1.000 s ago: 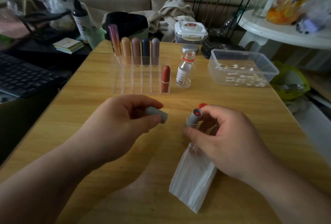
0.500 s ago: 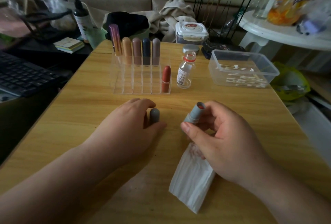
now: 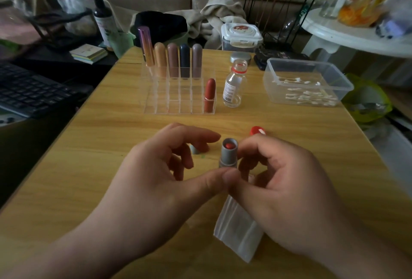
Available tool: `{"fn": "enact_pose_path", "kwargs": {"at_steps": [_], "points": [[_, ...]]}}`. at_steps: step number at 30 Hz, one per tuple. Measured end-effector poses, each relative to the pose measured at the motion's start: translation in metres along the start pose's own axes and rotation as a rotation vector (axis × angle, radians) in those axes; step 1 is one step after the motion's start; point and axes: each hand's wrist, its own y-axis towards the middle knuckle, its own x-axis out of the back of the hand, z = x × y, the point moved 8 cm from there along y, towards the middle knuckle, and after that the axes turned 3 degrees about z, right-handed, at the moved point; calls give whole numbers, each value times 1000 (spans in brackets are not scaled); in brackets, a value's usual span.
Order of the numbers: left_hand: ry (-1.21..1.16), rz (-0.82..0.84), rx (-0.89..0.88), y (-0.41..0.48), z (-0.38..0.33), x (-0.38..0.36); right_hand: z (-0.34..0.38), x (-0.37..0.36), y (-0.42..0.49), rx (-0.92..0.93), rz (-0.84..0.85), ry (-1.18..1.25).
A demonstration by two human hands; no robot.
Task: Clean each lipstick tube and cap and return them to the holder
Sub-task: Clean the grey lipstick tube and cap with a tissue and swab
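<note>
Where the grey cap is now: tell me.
Head view, centre: the grey cap stands on the table behind the fingers of the left hand, just left of the open grey lipstick tube.

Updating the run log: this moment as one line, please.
right hand holds uncapped grey tube | left hand thumb at its base | grey cap on table | tissue under right hand
</note>
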Motion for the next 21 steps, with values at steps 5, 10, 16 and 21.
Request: {"fn": "enact_pose_path", "kwargs": {"at_steps": [5,10,16,21], "points": [[-9,57,-93,1,-9,-1,-4,-16,0,-26,208,170],[6,26,-107,-2,-10,-1,-8,-19,-1,-41,248,180],[-22,-17,-136,-3,-9,-1,-2,-16,-1,-26,214,123],[-7,-44,-151,-4,-10,-1,5,-12,-2,1,142,49]]}}
